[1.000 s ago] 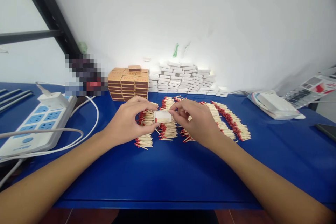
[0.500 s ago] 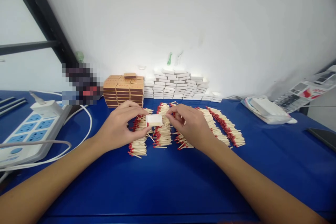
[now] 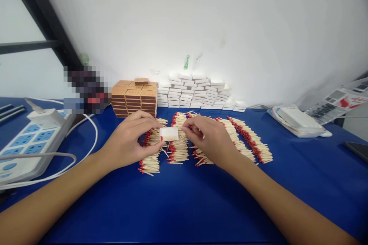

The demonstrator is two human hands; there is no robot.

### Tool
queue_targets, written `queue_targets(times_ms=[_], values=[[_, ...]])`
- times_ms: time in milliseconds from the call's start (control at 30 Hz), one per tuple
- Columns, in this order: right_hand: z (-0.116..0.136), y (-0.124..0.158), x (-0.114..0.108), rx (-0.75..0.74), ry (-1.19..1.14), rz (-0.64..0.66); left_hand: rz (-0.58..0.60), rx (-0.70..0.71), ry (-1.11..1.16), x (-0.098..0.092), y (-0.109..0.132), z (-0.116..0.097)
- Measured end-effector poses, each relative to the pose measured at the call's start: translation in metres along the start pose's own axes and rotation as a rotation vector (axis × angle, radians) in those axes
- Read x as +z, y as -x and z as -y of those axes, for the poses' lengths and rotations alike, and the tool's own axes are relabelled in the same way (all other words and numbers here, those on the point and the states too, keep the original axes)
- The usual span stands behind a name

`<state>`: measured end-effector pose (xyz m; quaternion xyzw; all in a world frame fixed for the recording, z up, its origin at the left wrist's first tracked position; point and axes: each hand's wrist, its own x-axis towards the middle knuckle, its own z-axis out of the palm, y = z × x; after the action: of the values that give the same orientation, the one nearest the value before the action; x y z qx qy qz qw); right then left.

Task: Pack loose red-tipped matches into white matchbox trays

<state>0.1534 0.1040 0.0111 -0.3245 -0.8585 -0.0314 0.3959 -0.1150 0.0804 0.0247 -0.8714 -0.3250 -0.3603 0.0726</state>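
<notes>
My left hand [image 3: 129, 141] grips a small white matchbox tray [image 3: 168, 134] between thumb and fingers, held above the loose matches. A few red-tipped matches lie along the near side of the tray, heads to the left. Just right of the tray, my right hand [image 3: 211, 138] is closed in a pinch, thumb against the fingers. What it pinches, if anything, is too small to make out. Beneath and beside both hands, matches [image 3: 178, 155] lie in several rows on the blue table [image 3: 172, 206], partly hidden by the hands.
Behind the matches stand a block of brown matchboxes [image 3: 133, 99] and a pile of white trays [image 3: 198, 93] against the wall. At left is a white power strip [image 3: 34, 141] with cables. A plastic-wrapped white pack [image 3: 299, 120] and a dark phone-like object [image 3: 356, 151] are at right.
The view has shifted slightly. My left hand still holds the tray, now tipped a little so more of its matches show. My right hand stays pinched beside it.
</notes>
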Motion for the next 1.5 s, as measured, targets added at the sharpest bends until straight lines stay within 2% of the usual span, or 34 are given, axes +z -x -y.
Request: queue_targets(times_ms=[633, 1500], values=[[0.0052, 0.0014, -0.0032, 0.010, -0.013, 0.047, 0.000, 0.023, -0.015, 0.0017, 0.0010, -0.0007], [0.0043, 0.0006, -0.0034, 0.001, 0.013, 0.036, -0.025, 0.060, -0.013, 0.0002, -0.0008, 0.0014]])
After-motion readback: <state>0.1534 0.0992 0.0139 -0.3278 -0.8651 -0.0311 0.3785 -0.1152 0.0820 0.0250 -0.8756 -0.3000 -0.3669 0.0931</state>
